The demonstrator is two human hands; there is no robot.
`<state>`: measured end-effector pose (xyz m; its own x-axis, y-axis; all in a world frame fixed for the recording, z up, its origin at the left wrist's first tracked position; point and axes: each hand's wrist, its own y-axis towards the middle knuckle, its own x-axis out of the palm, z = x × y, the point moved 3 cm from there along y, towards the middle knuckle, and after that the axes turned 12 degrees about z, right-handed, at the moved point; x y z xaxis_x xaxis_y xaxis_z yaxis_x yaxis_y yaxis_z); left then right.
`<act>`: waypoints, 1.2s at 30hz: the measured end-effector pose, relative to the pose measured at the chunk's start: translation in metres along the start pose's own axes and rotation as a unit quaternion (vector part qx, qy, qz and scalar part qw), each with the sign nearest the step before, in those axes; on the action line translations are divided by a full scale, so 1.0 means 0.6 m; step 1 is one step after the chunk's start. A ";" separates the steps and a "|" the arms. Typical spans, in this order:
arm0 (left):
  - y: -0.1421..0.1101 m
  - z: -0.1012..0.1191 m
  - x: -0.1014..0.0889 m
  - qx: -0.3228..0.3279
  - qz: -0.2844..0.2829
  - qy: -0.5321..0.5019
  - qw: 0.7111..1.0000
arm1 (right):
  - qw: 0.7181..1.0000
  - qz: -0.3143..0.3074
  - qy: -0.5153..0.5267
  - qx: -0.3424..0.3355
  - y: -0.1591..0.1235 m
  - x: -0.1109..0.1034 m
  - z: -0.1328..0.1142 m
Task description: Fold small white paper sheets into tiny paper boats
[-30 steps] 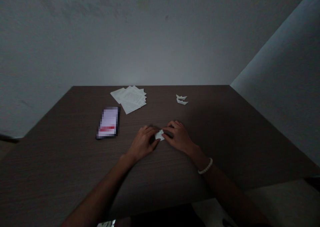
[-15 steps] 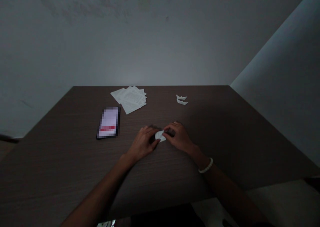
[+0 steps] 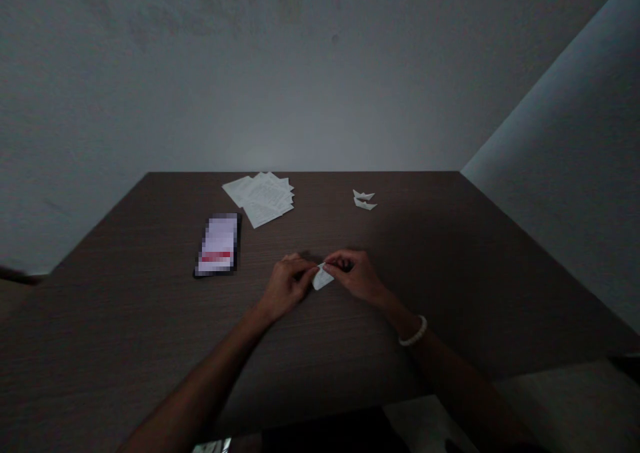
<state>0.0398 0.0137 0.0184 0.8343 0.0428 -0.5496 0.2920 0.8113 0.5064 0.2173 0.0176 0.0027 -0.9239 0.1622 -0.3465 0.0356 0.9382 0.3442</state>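
The small folded paper [image 3: 323, 279] lay on the dark wood-grain table [image 3: 425, 253], its upper edge pinched between the left hand [image 3: 285, 286] and the right hand [image 3: 356, 276], their fingers closed on it from either side. It looked light, thin and soft, likely to crease or slip, so its folded edges seemed the surest place to hold. Beyond the folded paper, to the left, lay a stack of printed sheets [image 3: 263, 200]; to the right, two small paper boats [image 3: 365, 199]. A phone [image 3: 218, 244] with a blurred screen lay further left of it.
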 end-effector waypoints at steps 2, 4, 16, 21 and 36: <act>0.002 0.006 -0.002 -0.035 -0.003 -0.030 0.999 | 1.000 -0.009 0.016 0.018 0.000 -0.001 -0.002; 0.003 0.009 -0.003 -0.066 -0.003 -0.050 0.997 | 0.999 -0.024 0.029 0.033 0.001 -0.002 -0.004; 0.000 0.004 0.000 -0.105 -0.014 -0.125 0.987 | 0.986 -0.103 0.119 0.057 0.002 -0.005 -0.015; 0.000 0.013 -0.003 -0.073 0.032 -0.095 0.992 | 0.986 -0.103 0.120 0.050 0.000 -0.004 -0.011; 0.003 0.029 -0.012 0.079 0.144 -0.039 0.986 | 0.997 -0.021 0.020 -0.078 -0.004 -0.007 -0.034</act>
<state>0.0421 0.0047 0.0349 0.9251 0.2083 -0.3175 0.1008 0.6714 0.7342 0.2130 0.0083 0.0213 -0.9383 0.1089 -0.3283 -0.0596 0.8841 0.4634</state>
